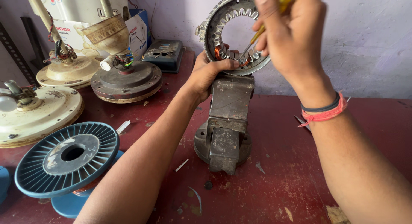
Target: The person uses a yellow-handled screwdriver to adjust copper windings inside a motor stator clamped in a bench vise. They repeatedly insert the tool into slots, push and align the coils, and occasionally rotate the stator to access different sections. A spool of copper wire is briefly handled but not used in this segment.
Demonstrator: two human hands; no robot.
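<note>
Head view shows our left hand (206, 76) gripping the grey toothed metal stator ring (227, 30) upright in the iron bench vise (225, 125) — our right hand (292, 30), nearer, pinches a yellow-handled screwdriver (257, 35) angled down-left into its lower slots.

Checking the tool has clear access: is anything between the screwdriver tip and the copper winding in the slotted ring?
Nothing visible blocks it. The right hand holds the screwdriver with its tip already at the copper winding inside the ring. The left hand grips the ring's lower edge, beside the tip.
</note>
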